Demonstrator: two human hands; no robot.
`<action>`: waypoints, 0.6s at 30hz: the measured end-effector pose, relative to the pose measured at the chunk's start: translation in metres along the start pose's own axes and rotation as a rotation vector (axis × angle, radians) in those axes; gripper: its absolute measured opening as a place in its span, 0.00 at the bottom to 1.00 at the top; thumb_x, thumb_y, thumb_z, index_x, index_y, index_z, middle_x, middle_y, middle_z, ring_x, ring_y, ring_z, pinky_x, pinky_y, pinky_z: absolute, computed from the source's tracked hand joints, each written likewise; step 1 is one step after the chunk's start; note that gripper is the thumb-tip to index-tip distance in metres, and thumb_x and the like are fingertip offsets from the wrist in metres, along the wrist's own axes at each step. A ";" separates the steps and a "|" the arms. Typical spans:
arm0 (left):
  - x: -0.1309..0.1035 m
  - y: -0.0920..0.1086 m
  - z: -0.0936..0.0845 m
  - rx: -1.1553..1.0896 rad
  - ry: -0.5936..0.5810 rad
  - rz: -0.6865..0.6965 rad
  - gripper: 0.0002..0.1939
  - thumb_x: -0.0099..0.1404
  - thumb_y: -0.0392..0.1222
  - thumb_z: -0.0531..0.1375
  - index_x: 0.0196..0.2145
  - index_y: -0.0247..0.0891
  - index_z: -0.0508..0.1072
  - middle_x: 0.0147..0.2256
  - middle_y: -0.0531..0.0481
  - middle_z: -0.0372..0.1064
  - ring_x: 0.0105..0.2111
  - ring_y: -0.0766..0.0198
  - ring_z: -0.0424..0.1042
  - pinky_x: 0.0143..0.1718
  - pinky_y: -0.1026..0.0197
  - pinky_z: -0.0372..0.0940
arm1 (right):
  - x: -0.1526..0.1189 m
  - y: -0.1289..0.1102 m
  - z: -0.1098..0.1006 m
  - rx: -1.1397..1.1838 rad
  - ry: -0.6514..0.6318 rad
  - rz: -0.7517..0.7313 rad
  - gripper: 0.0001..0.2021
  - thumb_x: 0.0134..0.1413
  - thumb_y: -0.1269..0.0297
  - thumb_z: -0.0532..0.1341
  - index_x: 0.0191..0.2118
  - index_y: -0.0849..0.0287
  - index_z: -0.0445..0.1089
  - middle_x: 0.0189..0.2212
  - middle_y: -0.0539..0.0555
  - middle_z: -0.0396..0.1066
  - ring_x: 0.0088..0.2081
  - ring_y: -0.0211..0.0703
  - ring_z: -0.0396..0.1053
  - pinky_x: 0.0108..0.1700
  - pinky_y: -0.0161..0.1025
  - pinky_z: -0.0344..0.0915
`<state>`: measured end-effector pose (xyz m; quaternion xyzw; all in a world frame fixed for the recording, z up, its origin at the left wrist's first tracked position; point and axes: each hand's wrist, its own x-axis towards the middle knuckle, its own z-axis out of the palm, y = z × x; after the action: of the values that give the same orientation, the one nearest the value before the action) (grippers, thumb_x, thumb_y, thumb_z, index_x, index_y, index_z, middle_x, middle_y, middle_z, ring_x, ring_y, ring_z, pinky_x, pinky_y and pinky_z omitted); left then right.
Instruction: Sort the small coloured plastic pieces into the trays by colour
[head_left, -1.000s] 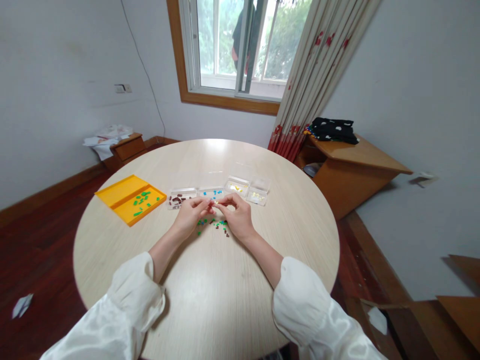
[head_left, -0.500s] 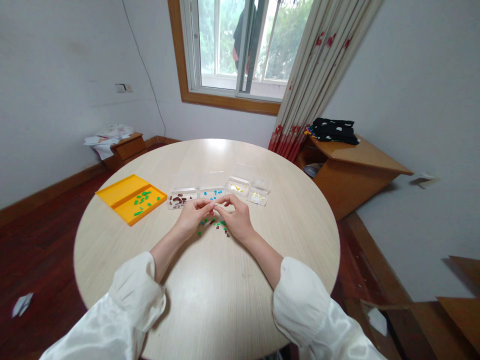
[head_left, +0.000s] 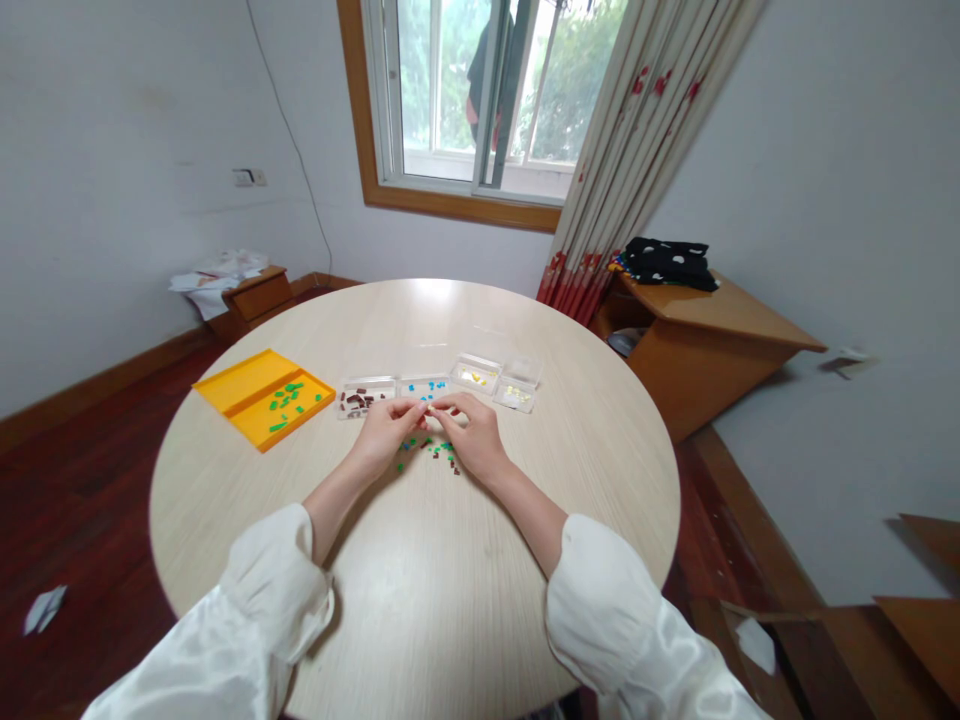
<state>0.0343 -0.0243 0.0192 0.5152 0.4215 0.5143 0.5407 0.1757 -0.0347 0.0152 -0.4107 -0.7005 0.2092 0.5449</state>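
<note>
My left hand (head_left: 388, 430) and my right hand (head_left: 472, 430) meet fingertip to fingertip above the table, both pinched closed. Between the fingertips is a tiny pale piece, too small to make out. Under and between the hands lie loose green, blue and brown pieces (head_left: 436, 455). Just beyond my left hand, a clear case holds brown pieces (head_left: 362, 397). Blue pieces (head_left: 426, 387) lie in the clear case beside it. Farther right, two clear cases hold yellow pieces (head_left: 474, 377) and pale yellow pieces (head_left: 516, 394).
An open orange box (head_left: 250, 433) with green pieces (head_left: 286, 399) stands on the left of the round table (head_left: 420, 590). Behind the table are a window and a curtain (head_left: 637, 120). Dark folded cloth (head_left: 667, 262) lies on a wooden cabinet (head_left: 739, 310) at the right.
My right fingers have shifted very slightly at the pinch. Both hands otherwise stay in place, and the pieces and cases lie as before.
</note>
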 end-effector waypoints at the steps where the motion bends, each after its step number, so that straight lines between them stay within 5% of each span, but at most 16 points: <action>1: 0.000 0.000 0.000 -0.010 -0.006 0.002 0.17 0.45 0.52 0.67 0.22 0.33 0.75 0.20 0.50 0.68 0.23 0.67 0.66 0.29 0.63 0.63 | 0.000 0.000 0.000 -0.003 0.002 0.001 0.05 0.52 0.66 0.60 0.31 0.56 0.74 0.31 0.53 0.75 0.35 0.42 0.70 0.38 0.39 0.65; 12: -0.003 0.003 0.002 -0.110 -0.013 -0.086 0.18 0.40 0.48 0.70 0.26 0.33 0.75 0.24 0.50 0.71 0.25 0.67 0.68 0.32 0.61 0.66 | -0.001 0.005 0.002 -0.022 -0.005 -0.016 0.05 0.53 0.67 0.60 0.32 0.58 0.74 0.31 0.54 0.75 0.36 0.41 0.70 0.37 0.38 0.65; 18: 0.003 0.002 -0.001 -0.204 0.118 -0.067 0.16 0.38 0.44 0.69 0.23 0.32 0.72 0.21 0.52 0.68 0.22 0.69 0.67 0.30 0.63 0.65 | 0.008 0.012 -0.010 -0.052 0.046 -0.001 0.06 0.52 0.68 0.59 0.32 0.58 0.74 0.32 0.54 0.76 0.36 0.40 0.70 0.37 0.37 0.66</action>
<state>0.0331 -0.0214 0.0216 0.4121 0.4151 0.5654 0.5815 0.1886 -0.0230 0.0142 -0.4290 -0.6932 0.1809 0.5502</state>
